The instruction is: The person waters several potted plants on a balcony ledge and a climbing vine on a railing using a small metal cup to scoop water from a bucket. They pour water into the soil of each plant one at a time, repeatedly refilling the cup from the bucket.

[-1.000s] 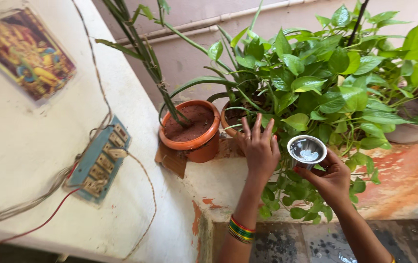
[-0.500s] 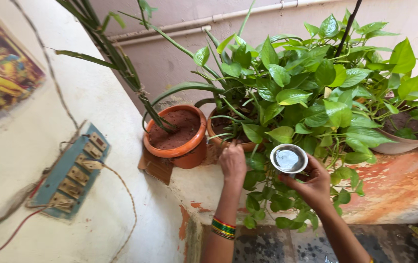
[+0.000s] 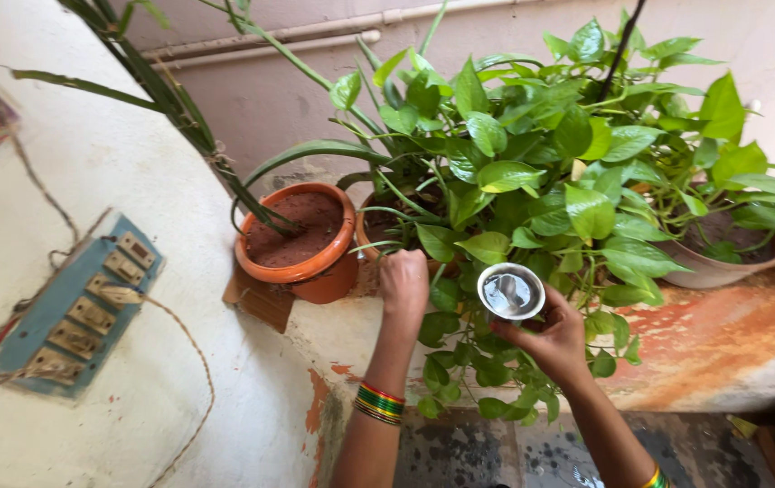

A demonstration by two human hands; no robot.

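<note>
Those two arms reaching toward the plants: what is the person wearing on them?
Both arms are bare, with no sleeves in view. The left hand has a stack of thin bangles on its wrist, striped green, yellow and red. The right hand has a similar banded bangle at the wrist, only partly visible at the frame's bottom edge. No rings or watch can be made out.

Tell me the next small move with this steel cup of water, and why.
Probably bring the steel cup forward over the soil of the middle pot and tip it there. The right hand holds the cup upright, with water in it, short of the pots, while the left hand is closed among the leaves at that pot's rim, seemingly holding them aside.
</note>
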